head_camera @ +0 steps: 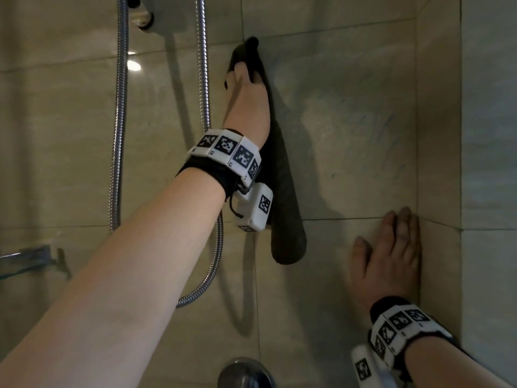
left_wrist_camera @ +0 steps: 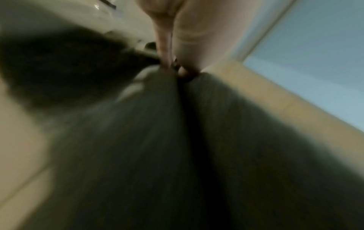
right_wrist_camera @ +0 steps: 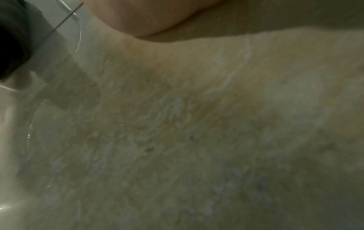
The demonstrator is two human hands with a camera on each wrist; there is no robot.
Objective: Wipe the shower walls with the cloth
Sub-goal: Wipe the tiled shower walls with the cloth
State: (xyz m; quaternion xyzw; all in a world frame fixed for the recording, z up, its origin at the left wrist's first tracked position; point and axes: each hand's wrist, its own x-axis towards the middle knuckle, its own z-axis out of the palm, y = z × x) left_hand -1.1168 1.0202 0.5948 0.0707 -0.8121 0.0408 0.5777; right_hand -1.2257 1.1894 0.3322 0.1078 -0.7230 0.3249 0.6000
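Observation:
A dark cloth (head_camera: 282, 191) hangs in a long fold against the beige tiled shower wall (head_camera: 349, 121). My left hand (head_camera: 246, 88) is raised high and grips the cloth's upper part against the wall, with the cloth's tip poking out above the fingers. In the left wrist view the fingers (left_wrist_camera: 165, 46) close on the bunched cloth (left_wrist_camera: 157, 140), which fills the blurred lower frame. My right hand (head_camera: 391, 247) lies flat on the wall, fingers straight, beside the corner and holding nothing. The right wrist view shows only the palm's edge (right_wrist_camera: 147, 18) and streaked tile (right_wrist_camera: 197, 124).
Two metal shower hoses (head_camera: 120, 135) (head_camera: 205, 79) hang left of the cloth and loop low. A chrome fitting (head_camera: 142, 18) is at the top, a round chrome knob (head_camera: 243, 373) at the bottom, a glass shelf (head_camera: 25, 261) at far left. The wall corner (head_camera: 416, 135) runs down the right.

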